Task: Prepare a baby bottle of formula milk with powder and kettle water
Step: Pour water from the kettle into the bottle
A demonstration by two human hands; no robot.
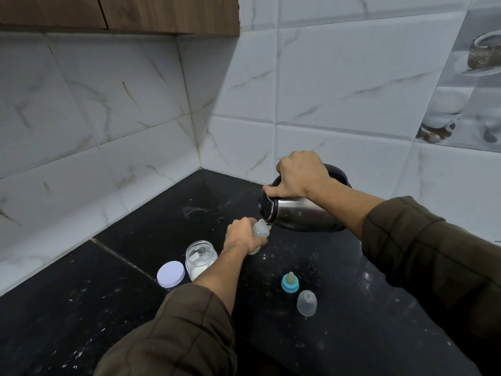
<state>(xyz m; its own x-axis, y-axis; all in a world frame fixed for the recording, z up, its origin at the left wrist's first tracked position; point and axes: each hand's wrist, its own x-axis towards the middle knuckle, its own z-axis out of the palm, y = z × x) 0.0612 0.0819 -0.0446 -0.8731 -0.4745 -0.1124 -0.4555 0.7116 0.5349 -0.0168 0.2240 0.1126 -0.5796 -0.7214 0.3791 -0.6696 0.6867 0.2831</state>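
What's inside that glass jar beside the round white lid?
White powder lies in the bottom of the open glass jar. The person's left forearm covers its lower right part, so the full amount cannot be seen.

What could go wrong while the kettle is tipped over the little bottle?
1. The bottle has a narrow mouth, and the kettle is tipped right at it. Water could miss and run over the left hand gripping the bottle; if hot, it might burn.
2. The open jar of powder stands beside the left forearm. A bump could tip it, or splashes could wet the powder.
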